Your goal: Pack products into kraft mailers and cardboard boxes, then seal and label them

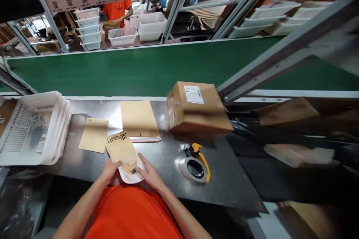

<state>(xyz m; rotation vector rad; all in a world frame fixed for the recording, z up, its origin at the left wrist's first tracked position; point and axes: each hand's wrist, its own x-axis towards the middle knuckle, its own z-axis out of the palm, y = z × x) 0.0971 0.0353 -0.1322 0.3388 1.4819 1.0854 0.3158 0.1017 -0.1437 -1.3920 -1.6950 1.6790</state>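
Close to my body, a pale-yellow paper envelope (122,150) printed with "beauty" is held between both hands, its white flap (131,177) towards me. My left hand (110,169) pinches its left edge with the thumb on top. On the other side, my right hand (150,174) grips the lower right edge, thumb over a small dark patch near the flap. Beyond it lies a larger tan envelope (138,119) with a whitish strip along its near edge. A flat tan paper sheet (94,135) lies to the left of the held envelope.
A taped carton (196,108) with a white label stands at the table's back right. Nearer me is a yellow-handled tape dispenser (195,168). Nested white baskets (33,130) hold small packages at left. A green conveyor belt (126,69) runs behind; a co-worker (116,13) stands beyond.
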